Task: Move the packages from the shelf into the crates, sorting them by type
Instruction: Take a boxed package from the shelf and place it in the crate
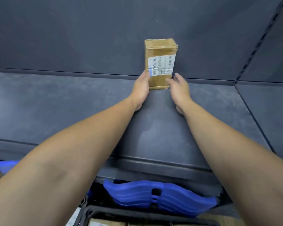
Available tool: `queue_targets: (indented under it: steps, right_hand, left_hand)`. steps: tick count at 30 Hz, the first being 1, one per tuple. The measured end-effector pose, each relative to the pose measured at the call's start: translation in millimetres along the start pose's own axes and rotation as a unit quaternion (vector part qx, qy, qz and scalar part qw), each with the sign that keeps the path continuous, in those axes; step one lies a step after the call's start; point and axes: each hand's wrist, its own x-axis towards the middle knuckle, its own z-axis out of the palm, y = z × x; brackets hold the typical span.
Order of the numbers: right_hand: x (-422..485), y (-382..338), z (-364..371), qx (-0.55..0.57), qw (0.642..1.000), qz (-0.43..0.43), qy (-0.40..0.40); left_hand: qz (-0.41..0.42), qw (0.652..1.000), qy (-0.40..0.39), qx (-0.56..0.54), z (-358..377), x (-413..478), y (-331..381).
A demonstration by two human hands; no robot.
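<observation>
While we lean in over it, the dark grey shelf [72, 103] fills most of the head view, with its back panel [88, 38] rising behind it. We take the cardboard box [159, 51] as our landmark: it stands upright at the rear of the shelf, against the back panel, with a white shipping label [162, 65] on its front face and clear tape across its top.

Below the box, past the shelf's front edge, a blue crate [153, 196] sits tilted, and nearer to us than that a black-framed crate [104, 211] shows tan packages [108, 223] inside, cut off by the picture's edge. Far to the left of the box, low down, a second bit of blue plastic [5, 165] peeks out behind our forearm.

Our left hand [141, 88] presses flat on the box's left side, thumb laid over the label's corner. Our right hand [178, 88] is at the box's lower right corner, fingers spread and loose, thumb touching the front face. Neither hand has closed around the box, which stands on the shelf between them.
</observation>
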Motion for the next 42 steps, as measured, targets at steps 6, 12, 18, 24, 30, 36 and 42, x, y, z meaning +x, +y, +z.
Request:
queue_targets:
  steps: [6,12,18,24,30,36,42]
  right_hand:
    - [19.8,15.8,6.0,0.016,0.998,-0.057,0.001]
    - [14.7,22.7,7.2,0.056,0.996,-0.058,0.039]
    - [-9.2,8.0,4.0,0.050,0.999,-0.009,0.010]
    - [-67.5,1.2,-11.1,0.088,0.995,0.018,-0.037]
    - [-124.7,3.6,-35.6,0.147,0.983,0.056,-0.092]
    - [-197.2,2.0,-37.6,0.089,0.983,0.050,-0.153]
    - [-290.5,3.8,-37.4,0.130,0.977,0.079,-0.152]
  left_hand:
    - [0.086,0.994,0.068,0.008,3.4,26.8,-35.9]
    - [0.156,0.977,0.132,0.054,5.7,22.8,-42.3]
    - [0.128,0.979,0.158,0.000,-11.1,9.7,-33.2]
    - [0.140,0.978,0.152,-0.011,-54.9,-50.9,-15.9]
    - [0.092,0.992,0.074,-0.040,-98.7,-113.2,-12.7]
    - [0.065,0.997,-0.023,-0.047,-126.3,-187.1,-12.5]
    - [-0.020,0.989,0.097,-0.108,-113.9,-273.6,-8.9]
